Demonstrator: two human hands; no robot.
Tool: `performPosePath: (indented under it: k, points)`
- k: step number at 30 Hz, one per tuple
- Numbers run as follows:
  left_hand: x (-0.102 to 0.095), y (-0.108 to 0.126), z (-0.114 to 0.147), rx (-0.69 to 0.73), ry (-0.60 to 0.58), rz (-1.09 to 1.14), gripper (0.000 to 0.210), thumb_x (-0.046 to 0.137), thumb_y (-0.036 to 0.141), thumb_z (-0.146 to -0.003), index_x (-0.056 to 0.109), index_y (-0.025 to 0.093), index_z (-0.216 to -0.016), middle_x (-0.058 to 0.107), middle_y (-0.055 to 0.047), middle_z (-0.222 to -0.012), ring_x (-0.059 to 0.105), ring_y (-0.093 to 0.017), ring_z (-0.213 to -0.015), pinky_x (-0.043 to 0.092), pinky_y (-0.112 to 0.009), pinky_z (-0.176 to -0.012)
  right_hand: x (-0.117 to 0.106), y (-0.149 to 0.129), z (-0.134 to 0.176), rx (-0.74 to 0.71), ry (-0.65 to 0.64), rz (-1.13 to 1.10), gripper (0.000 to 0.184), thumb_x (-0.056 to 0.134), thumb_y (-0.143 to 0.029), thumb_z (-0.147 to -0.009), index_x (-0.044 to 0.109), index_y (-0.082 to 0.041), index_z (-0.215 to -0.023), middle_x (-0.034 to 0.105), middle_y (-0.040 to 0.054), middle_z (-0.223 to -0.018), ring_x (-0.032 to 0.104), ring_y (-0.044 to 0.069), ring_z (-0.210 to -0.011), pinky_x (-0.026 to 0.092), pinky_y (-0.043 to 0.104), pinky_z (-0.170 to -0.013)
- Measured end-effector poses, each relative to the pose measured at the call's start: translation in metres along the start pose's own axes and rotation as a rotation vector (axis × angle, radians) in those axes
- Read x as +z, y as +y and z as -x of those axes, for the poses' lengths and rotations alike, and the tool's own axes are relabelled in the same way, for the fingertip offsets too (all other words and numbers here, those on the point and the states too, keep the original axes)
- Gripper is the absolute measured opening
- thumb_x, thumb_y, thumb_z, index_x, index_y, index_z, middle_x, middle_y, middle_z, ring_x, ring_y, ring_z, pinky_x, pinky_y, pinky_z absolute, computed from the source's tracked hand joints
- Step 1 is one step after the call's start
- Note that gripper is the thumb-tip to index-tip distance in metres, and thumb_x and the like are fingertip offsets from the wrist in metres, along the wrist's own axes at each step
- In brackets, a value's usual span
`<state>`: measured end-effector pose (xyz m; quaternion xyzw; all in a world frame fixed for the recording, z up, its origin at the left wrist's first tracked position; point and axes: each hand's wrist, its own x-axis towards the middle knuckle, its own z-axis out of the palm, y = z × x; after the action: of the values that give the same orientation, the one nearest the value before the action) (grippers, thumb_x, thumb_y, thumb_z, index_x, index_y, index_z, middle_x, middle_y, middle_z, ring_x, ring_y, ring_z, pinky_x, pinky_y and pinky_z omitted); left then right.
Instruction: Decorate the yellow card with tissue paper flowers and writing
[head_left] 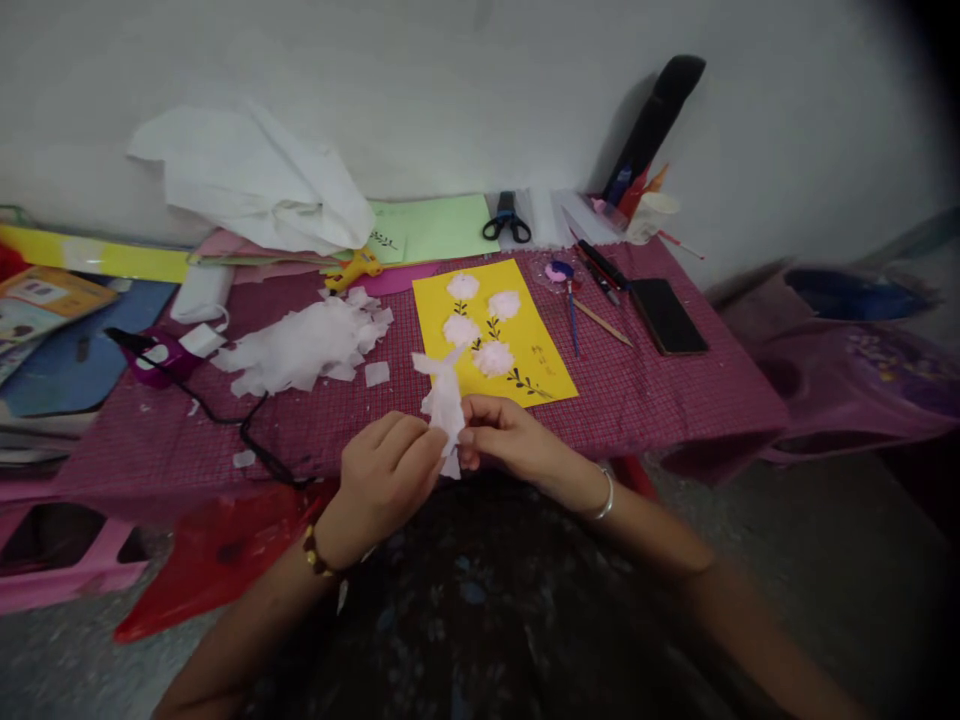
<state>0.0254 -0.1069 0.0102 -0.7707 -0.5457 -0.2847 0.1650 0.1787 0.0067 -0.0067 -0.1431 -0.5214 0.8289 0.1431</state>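
Worktop (637,405): from my end I look down on a surface covered in dark pink checked cloth, set against a pale wall (465,110).
Left hand (394,475): at the near edge, its grip narrow, thumb and fingers closed on the lower part of a pale paper piece (446,395); a beaded bracelet (315,552) circles the wrist.
Right hand (514,440): grip also narrow, thumb and index fingertip pinched at the right edge of the same piece; I cannot tell how firmly. Its wrist wears a silvery bangle (606,494).
Paper piece: gathered and roughly upright between my two hands, its ragged top spreading out in front of the yellow sheet (551,375).
Yellow sheet: lies just beyond my hands, slightly turned, bearing four pale fluffy flowers (493,358) and dark leafy sprigs (525,383).
Paper pile (311,345): thin pale squares heaped left of the sheet, with one loose square (377,374) just beside them.
Back edge: green paper (450,222), with black-handled scissors (507,222) at its right end and a large white crumpled sheet (262,185) to its left.
Right side: I make out a paintbrush (574,325), a pencil (604,323) and, beyond them, a black phone (667,316); a white cup (654,212) stands near the back.
Far left: a purple object (154,358) with a black cord; I cannot tell what it is.
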Motion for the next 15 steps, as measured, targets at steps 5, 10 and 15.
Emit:
performPosePath:
  k: [5, 10, 15]
  points:
    - [0.013, 0.009, 0.029, -0.234, -0.236, 0.226, 0.01, 0.053, 0.01, -0.085, 0.054, 0.019, -0.083, 0.059, -0.003, -0.079, 0.054, -0.017, -0.074, 0.043, -0.027, -0.067, 0.002, 0.021, 0.002, 0.064, -0.048, -0.06, 0.014, 0.064, -0.031, -0.08, 0.058, -0.019, -0.077, 0.059, -0.0044, -0.064, 0.053, 0.008, -0.056, 0.045, 0.023, -0.057]
    - [0.03, 0.022, 0.039, -0.708, -0.094, 0.655, 0.014, 0.058, 0.014, -0.081, 0.049, 0.019, -0.072, 0.049, 0.005, -0.063, 0.045, -0.009, -0.056, 0.036, -0.021, -0.053, 0.004, 0.034, 0.008, 0.011, 0.052, 0.051, 0.011, 0.058, -0.028, -0.084, 0.057, -0.019, -0.079, 0.058, -0.0029, -0.066, 0.053, 0.01, -0.058, 0.043, 0.024, -0.058]
    - [0.023, 0.027, 0.031, -0.874, -0.15, 1.027, 0.008, 0.064, 0.021, -0.075, 0.057, 0.018, -0.077, 0.057, 0.003, -0.068, 0.054, -0.011, -0.062, 0.045, -0.022, -0.059, 0.006, 0.029, 0.015, -0.115, 0.111, 0.436, 0.006, 0.06, -0.021, -0.079, 0.054, -0.02, -0.077, 0.053, -0.004, -0.067, 0.048, 0.01, -0.06, 0.039, 0.025, -0.058]
